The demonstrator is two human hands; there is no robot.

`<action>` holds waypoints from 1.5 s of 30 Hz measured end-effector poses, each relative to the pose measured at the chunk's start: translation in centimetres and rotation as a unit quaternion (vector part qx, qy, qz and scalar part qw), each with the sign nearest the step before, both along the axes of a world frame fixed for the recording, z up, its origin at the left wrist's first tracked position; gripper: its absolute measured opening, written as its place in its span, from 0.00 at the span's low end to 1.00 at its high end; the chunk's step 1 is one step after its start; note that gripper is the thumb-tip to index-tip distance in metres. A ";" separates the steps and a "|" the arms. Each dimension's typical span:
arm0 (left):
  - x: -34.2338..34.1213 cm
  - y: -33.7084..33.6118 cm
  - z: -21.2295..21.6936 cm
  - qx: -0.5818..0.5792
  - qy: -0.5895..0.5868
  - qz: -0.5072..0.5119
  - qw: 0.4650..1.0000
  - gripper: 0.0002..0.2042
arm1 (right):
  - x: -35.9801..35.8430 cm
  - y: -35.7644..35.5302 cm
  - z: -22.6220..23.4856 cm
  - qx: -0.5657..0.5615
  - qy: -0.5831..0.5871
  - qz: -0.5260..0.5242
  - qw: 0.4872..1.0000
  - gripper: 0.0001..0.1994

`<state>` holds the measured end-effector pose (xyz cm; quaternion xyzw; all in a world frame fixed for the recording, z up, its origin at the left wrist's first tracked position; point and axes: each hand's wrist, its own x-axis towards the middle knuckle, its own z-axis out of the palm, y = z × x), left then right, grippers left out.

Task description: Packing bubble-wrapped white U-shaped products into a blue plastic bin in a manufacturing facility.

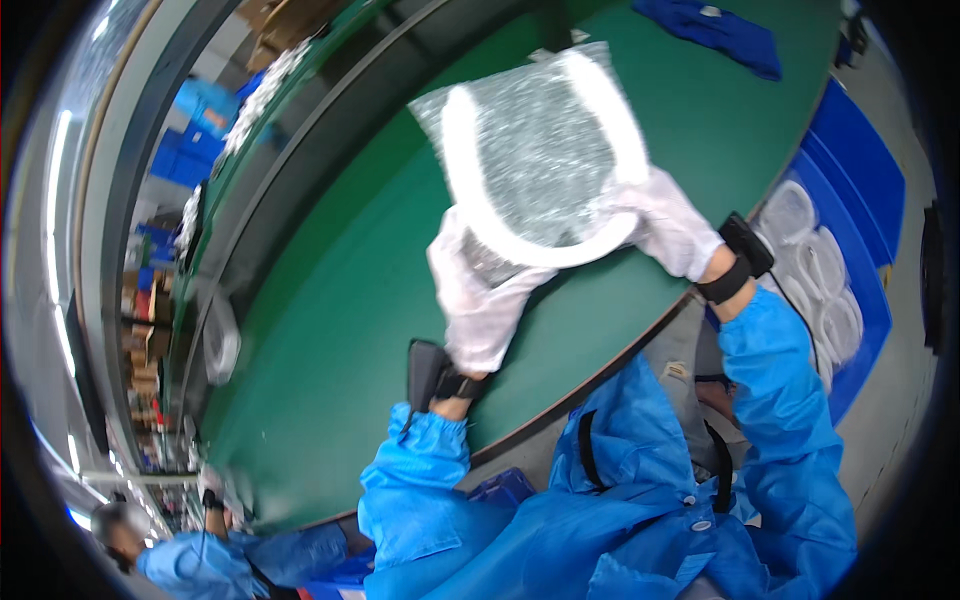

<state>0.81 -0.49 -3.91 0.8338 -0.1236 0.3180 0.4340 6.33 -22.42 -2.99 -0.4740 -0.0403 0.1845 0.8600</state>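
From my remote seat I am watching the gloved left hand (475,300) supporting the lower left of a white U-shaped piece (545,250), wrapped in clear film (540,150) above the green table (340,280); the left fingertips are hiding behind the piece, so I cannot tell whether they are spread or pressed together. The gloved right hand (665,222) is pinching the piece's lower right side. I am judging the step in hand as handling the wrapped piece, the next move calling for an even two-sided hold. A co-worker (200,565) is sitting or standing off the green table's lower left end, a pale curved piece (220,345) is resting at its left edge, blue cloth (715,35) is lying at its far right, and a blue bin (870,190) is holding white rounded pieces (825,265) off its right edge. Loose film is, I am guessing, getting most in the way.
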 end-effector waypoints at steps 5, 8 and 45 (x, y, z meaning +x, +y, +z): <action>-0.4 0.2 0.1 -0.061 0.009 -0.028 0.998 0.47 | -0.1 0.2 0.0 -0.065 -0.027 -0.013 0.997 0.11; -0.5 0.3 0.1 0.003 -0.040 0.009 0.999 0.46 | 0.2 -1.2 0.6 -0.237 -0.180 -0.015 0.954 0.16; -4.8 -2.3 1.2 0.330 -0.217 -0.199 0.897 0.39 | 1.1 -1.0 -1.4 0.042 0.007 0.101 0.994 0.08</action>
